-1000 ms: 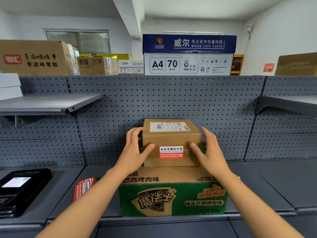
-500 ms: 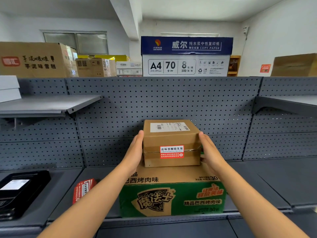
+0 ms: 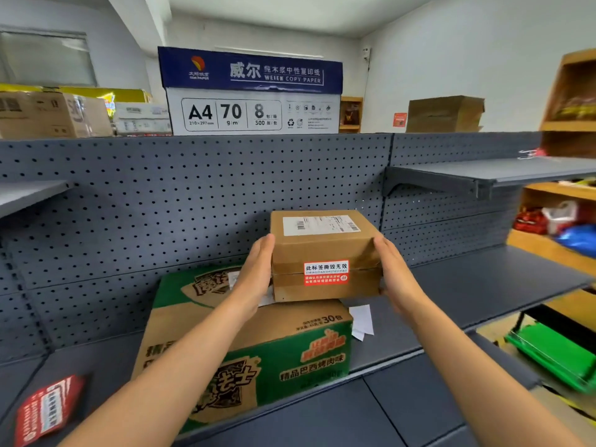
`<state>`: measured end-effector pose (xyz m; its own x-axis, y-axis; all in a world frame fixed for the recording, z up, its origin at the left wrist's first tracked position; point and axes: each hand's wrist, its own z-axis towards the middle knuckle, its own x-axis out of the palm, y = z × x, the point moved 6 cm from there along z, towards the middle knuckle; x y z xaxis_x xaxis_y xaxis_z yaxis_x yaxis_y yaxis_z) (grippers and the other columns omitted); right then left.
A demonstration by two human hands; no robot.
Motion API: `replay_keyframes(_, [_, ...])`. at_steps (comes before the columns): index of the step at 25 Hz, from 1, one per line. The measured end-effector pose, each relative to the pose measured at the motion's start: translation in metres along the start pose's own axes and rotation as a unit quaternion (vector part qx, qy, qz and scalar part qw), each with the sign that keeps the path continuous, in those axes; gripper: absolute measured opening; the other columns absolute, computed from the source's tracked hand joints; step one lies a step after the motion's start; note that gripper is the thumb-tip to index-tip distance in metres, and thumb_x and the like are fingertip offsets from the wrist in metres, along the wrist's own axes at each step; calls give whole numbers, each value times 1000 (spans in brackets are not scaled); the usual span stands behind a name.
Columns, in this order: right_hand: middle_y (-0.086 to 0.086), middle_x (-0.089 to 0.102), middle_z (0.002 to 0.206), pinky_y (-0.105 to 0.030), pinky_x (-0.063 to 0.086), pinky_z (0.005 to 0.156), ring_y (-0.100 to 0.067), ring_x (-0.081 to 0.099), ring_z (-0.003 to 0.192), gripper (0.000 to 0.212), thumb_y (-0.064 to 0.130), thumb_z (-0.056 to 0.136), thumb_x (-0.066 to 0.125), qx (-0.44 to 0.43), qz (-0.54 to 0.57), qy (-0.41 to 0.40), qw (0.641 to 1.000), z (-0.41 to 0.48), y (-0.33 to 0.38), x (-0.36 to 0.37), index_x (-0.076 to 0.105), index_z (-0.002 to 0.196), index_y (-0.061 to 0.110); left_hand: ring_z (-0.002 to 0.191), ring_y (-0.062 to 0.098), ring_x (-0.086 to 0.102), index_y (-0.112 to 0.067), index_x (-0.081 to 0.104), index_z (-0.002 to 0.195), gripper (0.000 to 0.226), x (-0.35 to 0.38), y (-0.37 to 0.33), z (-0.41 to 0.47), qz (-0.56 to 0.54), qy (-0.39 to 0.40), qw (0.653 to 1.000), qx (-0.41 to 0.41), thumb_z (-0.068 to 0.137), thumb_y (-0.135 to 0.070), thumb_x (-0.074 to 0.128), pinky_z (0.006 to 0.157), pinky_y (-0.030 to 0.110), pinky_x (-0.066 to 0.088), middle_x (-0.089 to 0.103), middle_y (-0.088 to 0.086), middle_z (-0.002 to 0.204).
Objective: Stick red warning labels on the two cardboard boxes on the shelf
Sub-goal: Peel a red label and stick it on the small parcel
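— Both hands flat against the small box's ends now? Before, the thumbs wrapped its front.

— Yes: left hand (image 3: pixel 254 279) and right hand (image 3: pixel 398 279) clamp the small cardboard box (image 3: pixel 322 250), which has shifted toward the right end of the big green snack carton (image 3: pixel 245 350). Matte brown board, red label (image 3: pixel 326 273) facing us, long axis left-right.

— Shelf?

— Grey metal shelf (image 3: pixel 419 398).

Grey pegboard back panel (image 3: pixel 193 195) behind grey metal shelves (image 3: pixel 483 279). White walls (image 3: pixel 467 59), white ceiling beam (image 3: pixel 142 24), window (image 3: pixel 45 59) upper left. Wooden shelving unit (image 3: pixel 567 124) at right edge.
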<state>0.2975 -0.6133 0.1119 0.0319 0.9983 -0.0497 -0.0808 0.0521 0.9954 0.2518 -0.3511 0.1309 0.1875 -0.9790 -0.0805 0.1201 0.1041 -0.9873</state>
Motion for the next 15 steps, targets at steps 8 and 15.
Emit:
replay_keyframes(8, [0, 55, 142, -61, 48, 104, -26, 56, 123, 56, 73, 89, 41, 58, 35, -53, 996, 35, -26, -114, 46, 138, 48, 110, 8, 55, -39, 41, 142, 56, 120, 0, 39, 63, 63, 996, -20, 99, -73, 31, 95, 40, 40, 58, -13, 128])
replay_keyframes(15, [-4, 60, 130, -59, 54, 97, -28, 62, 115, 45, 62, 99, 36, 90, 38, -66, 993, 71, -53, -188, 46, 137, 41, 131, 25, 52, -33, 37, 154, 71, 211, 22, 71, 104, 132, 979, -114, 95, -74, 38, 109, 49, 45, 49, 3, 152])
